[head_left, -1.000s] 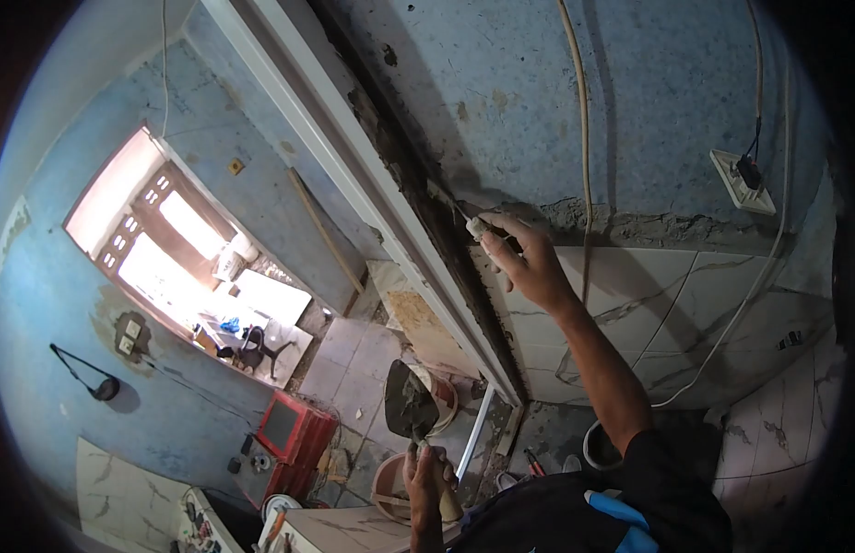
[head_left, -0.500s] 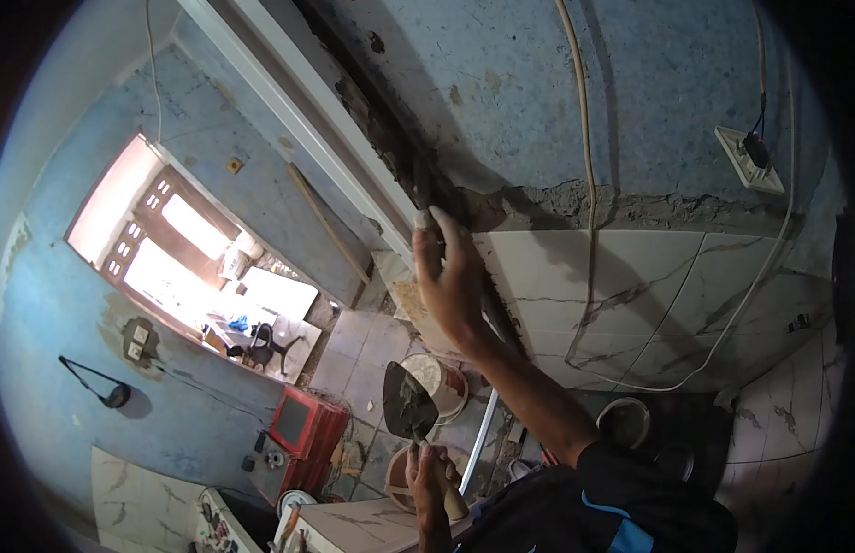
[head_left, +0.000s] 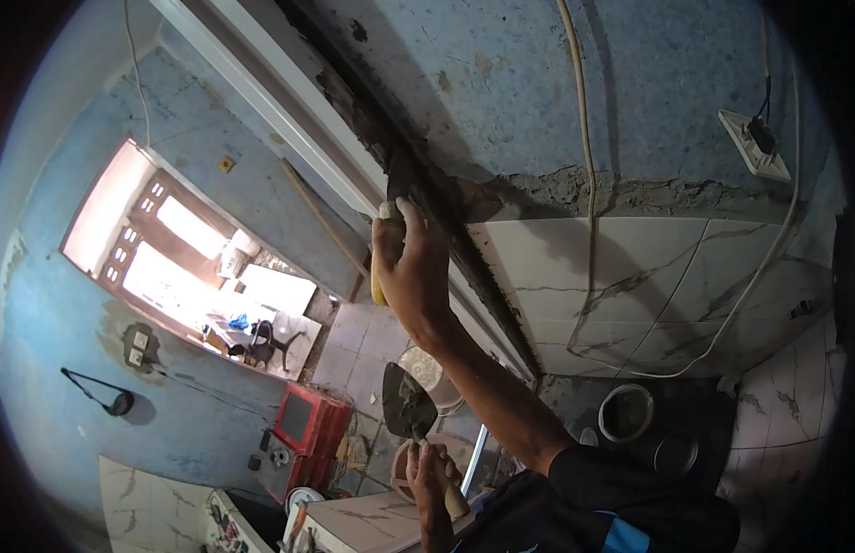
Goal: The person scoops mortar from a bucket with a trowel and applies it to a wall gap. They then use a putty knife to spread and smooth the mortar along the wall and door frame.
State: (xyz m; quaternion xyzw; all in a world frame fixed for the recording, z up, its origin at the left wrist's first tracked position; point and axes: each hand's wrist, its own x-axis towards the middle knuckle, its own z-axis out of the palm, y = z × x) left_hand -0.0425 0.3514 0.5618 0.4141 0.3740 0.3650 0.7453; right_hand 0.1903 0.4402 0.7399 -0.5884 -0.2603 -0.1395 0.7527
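Observation:
My right hand [head_left: 413, 272] is closed round the handle of a small tool [head_left: 380, 288] with a yellow end. Its dark blade reaches into the mortar-edged gap [head_left: 427, 180] between the white frame [head_left: 303, 101] and the blue wall [head_left: 501, 101]. Lower down, my left hand [head_left: 431, 472] grips the handle of a trowel [head_left: 410, 402]. Grey mortar lies on that trowel's broad blade, which is held away from the wall.
Marbled tiles [head_left: 621, 276] cover the lower wall, with a hanging cable [head_left: 589, 184] across them. Below are a bucket [head_left: 421, 367] behind the trowel, a round container [head_left: 626, 412] and a red cabinet [head_left: 309, 429]. A loose socket [head_left: 755, 146] hangs at the right.
My right hand has moved left and slightly down with its tool, whose blade and yellow end show more. The view has shifted slightly. My left hand still holds the trowel.

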